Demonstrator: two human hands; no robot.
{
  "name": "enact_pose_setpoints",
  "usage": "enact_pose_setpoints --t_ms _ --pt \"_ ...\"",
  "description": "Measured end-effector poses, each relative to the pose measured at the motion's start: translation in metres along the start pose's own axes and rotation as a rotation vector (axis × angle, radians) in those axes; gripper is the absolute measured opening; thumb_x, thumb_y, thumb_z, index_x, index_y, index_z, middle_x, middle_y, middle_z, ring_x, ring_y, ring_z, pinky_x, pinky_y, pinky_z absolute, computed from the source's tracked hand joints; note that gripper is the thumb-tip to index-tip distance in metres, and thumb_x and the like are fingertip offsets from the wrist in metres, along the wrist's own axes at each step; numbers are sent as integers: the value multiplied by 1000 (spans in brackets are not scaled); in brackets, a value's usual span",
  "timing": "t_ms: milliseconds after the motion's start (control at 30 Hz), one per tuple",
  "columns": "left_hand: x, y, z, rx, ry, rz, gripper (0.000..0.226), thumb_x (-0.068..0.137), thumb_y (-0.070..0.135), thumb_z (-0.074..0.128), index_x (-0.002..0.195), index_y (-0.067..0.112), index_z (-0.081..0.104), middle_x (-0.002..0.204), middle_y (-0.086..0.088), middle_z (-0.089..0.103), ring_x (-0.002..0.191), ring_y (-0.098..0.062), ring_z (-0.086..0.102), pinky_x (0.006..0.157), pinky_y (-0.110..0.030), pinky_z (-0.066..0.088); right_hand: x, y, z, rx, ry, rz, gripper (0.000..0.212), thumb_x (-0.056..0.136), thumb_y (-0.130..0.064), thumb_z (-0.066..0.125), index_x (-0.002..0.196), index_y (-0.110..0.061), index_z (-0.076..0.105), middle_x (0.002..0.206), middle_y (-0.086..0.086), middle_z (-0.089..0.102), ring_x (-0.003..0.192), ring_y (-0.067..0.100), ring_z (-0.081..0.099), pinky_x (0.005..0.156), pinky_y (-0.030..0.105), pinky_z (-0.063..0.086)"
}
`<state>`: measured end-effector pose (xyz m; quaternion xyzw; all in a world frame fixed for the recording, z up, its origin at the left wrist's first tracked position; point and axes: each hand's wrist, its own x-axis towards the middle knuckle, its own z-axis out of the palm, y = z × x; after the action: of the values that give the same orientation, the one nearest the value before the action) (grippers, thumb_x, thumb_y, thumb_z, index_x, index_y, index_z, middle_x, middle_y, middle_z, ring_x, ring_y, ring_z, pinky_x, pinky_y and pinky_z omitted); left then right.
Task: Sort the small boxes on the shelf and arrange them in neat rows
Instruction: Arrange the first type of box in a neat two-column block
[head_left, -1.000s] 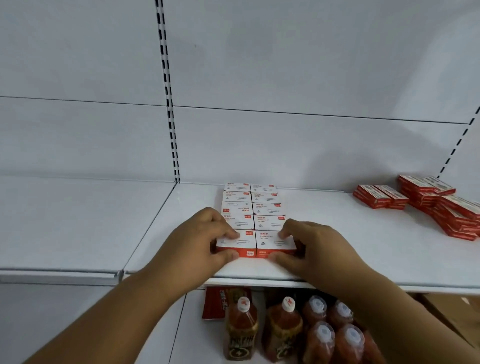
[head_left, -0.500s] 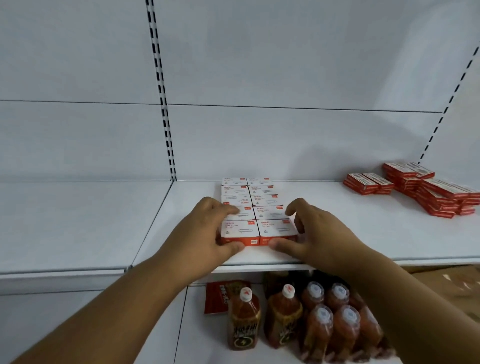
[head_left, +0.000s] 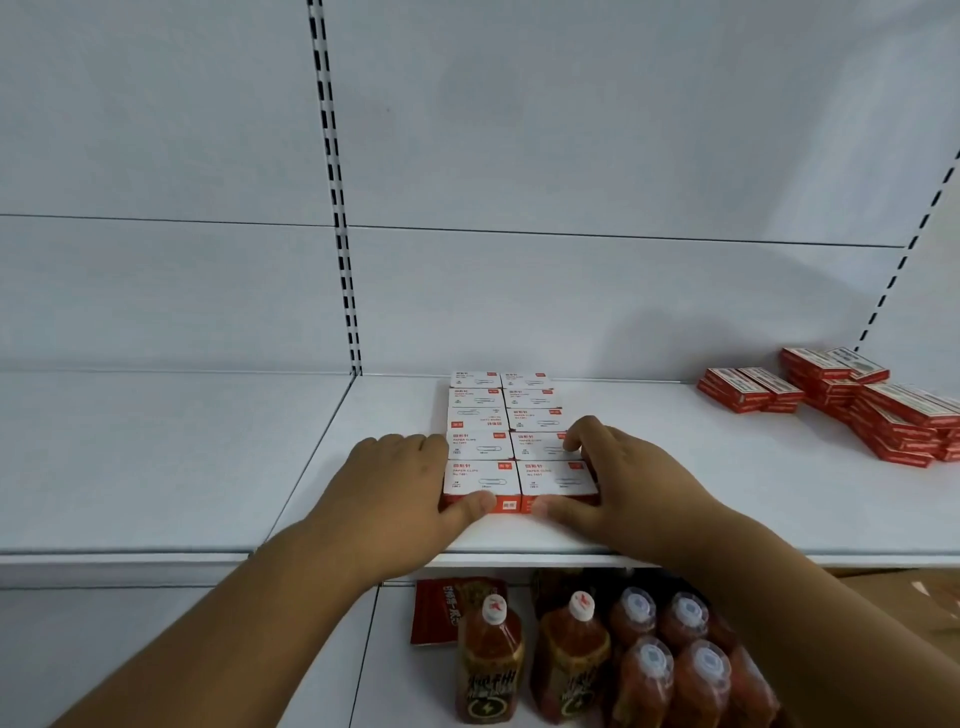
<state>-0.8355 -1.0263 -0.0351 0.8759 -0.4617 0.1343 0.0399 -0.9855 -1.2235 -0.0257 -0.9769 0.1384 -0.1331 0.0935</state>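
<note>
Left hand and right hand clasp the front pair of white boxes, two tidy rows extending beyond them; red boxes far right remain jumbled.

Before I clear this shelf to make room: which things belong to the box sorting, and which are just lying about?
Job:
white paper clip boxes
red boxes
left hand
right hand

Lying about:
bottles
red packet
</note>
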Motion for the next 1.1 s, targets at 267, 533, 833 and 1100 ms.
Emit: enact_pose_setpoints --t_ms 267,533,833,1100 --pt "8 -5 -15 -173 -32 -56 71 66 91 4 96 36 39 84 19 53 70 -2 52 52 -22 35 4 1 -9 34 10 23 79 65 -94 24 119 -39 37 99 -21 48 83 5 53 69 27 45" --pt "56 -15 -15 -395 -57 -196 28 98 43 45 123 33 52 115 5 62 93 -14 59 69 -30 42 43 13 -9 146 55 82 28 94 -47 53 117 -33 61 116 -10 52 99 9 56 84 25 44" --pt "55 -16 -1 -664 -70 -160 10 98 30 51 103 30 60 91 13 63 81 -9 63 68 -26 49 52 13 6 256 94 149 12 89 -41 62 98 -34 66 101 -12 52 77 1 55 62 9 32" --pt "53 -15 -4 -658 -63 -161 11 98 31 50 103 29 60 90 15 61 81 -6 61 68 -26 47 52 12 2 274 73 149 16 89 -43 63 101 -34 68 105 -11 53 80 0 58 64 10 35"
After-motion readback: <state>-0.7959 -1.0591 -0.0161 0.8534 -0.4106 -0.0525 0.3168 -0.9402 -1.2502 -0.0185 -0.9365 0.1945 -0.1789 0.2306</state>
